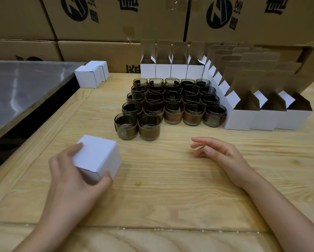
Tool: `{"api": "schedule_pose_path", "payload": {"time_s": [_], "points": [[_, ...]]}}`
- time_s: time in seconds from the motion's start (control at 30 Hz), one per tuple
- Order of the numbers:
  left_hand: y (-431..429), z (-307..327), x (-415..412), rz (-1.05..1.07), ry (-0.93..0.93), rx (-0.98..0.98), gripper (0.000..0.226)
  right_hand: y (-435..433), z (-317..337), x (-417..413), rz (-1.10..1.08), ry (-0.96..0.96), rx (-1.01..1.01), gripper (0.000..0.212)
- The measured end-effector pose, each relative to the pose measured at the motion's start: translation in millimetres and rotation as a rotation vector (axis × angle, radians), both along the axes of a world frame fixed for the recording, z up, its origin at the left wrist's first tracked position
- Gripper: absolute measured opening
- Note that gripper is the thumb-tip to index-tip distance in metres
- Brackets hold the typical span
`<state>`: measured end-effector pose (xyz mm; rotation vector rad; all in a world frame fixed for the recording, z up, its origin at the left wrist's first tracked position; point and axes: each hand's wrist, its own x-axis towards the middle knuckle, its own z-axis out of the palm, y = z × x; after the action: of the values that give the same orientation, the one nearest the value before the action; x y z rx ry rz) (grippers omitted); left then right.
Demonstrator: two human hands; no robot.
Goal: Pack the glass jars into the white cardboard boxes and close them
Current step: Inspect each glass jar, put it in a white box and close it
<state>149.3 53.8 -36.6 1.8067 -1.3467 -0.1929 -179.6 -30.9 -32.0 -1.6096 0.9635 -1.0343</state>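
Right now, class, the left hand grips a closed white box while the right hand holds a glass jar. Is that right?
Not quite. The head view shows the right hand open, holding nothing; the glass jars stand beyond it. The left hand does grip the closed white box.

Our left hand (74,176) grips the white box (98,154), with a fingertip on its far-left corner and the thumb hooked on the near corner. The left forearm comes in from bottom-left. Our right hand (221,154) holds nothing, its fingers loosely extended and pointing left. The right forearm runs in from bottom-right.
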Motion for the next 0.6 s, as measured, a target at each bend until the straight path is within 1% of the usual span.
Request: {"api": "schedule_pose_path", "payload": {"time_s": [0.13,0.37,0.47,0.53,0.6], "points": [[-38.4,2.5,31.7,0.117,0.153,0.004,0.112,-1.2,-1.3,-1.8,0.011,0.005,0.007,0.031],[-151.8,9.9,76.4,0.316,0.298,0.020,0.127,-1.3,-1.3,-1.0,0.031,0.068,-0.024,0.029],[-200.6,8.1,88.6,0.392,0.375,0.049,0.124,-2.6,-2.4,-1.9,0.026,0.062,-0.025,0.027],[-228.5,4.8,97.6,0.432,0.352,0.103,0.117,-3.0,-2.8,-2.1,0.012,0.051,-0.024,0.028],[-252.7,1.6,106.8,0.476,0.303,0.143,0.104,-3.4,-2.7,-2.3,0.003,0.040,-0.026,0.029]]}}
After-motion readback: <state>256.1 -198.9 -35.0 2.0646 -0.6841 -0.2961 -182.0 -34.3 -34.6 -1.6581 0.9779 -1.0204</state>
